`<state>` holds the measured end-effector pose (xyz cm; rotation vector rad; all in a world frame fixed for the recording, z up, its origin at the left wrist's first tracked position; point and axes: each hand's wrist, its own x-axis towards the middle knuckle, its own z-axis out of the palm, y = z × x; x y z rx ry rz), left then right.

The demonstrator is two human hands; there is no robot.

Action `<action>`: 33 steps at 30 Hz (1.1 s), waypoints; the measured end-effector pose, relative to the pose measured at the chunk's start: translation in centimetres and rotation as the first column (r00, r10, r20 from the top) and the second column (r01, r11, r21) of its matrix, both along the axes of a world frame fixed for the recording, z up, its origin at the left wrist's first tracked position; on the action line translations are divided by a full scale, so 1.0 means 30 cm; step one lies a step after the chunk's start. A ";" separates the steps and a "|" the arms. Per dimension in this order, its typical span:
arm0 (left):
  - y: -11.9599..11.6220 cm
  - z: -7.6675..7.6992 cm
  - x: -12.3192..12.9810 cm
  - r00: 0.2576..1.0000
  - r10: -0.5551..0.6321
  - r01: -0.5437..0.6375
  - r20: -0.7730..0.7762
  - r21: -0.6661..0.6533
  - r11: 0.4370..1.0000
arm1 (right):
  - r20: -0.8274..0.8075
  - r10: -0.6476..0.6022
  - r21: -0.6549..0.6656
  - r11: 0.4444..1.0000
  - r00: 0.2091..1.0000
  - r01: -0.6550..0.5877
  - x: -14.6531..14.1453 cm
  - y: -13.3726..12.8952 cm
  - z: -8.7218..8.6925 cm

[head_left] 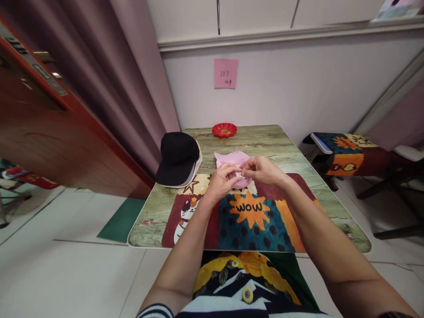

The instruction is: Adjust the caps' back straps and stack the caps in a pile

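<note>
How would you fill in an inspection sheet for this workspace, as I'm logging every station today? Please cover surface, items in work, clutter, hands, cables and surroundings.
Surface: wood-patterned table, with a colourful mat on its near part.
Items in work: pink dish, partly hidden by the hands; small white item, too small to identify.
Clutter: black cap stacked on paler headwear at the left; red dish near the far edge.
Hands: left hand and right hand pinch the small white item together.
Cables: nothing seen.
Surroundings: pink note on the wall; curtain and wooden door at left.
</note>
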<state>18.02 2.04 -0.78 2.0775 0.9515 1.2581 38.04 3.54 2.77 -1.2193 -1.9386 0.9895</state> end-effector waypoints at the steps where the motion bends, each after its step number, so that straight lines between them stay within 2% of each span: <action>1: -0.001 -0.005 0.002 1.000 0.010 -0.010 0.023 -0.013 1.000 | -0.006 0.001 0.006 1.000 1.000 -0.001 -0.002 0.001 -0.001; 7: -0.009 -0.029 0.005 0.988 0.079 -0.066 0.133 -0.098 0.993 | -0.219 -0.028 -0.012 1.000 0.975 0.026 -0.044 -0.016 -0.057; 10: -0.013 -0.036 -0.001 0.988 0.087 -0.074 0.128 -0.102 0.992 | -0.329 -0.081 -0.062 0.996 0.941 0.064 -0.070 -0.038 -0.102; 14: -0.022 -0.038 -0.007 0.991 0.122 -0.119 0.058 -0.061 0.991 | -0.410 -0.095 -0.120 0.991 0.907 0.050 -0.091 -0.057 -0.139; 19: -0.035 -0.035 -0.005 0.983 0.182 -0.182 0.008 -0.029 0.983 | -0.454 -0.102 -0.154 0.987 0.885 0.035 -0.095 -0.058 -0.144; 26: -0.037 -0.027 0.000 0.989 0.148 -0.148 -0.012 -0.008 0.989 | -0.546 -0.159 -0.247 0.969 0.823 0.023 -0.098 -0.061 -0.146; 33: -0.050 -0.028 0.010 0.981 0.193 -0.192 -0.036 0.037 0.981 | -0.540 -0.175 -0.265 0.964 0.823 0.031 -0.099 -0.061 -0.170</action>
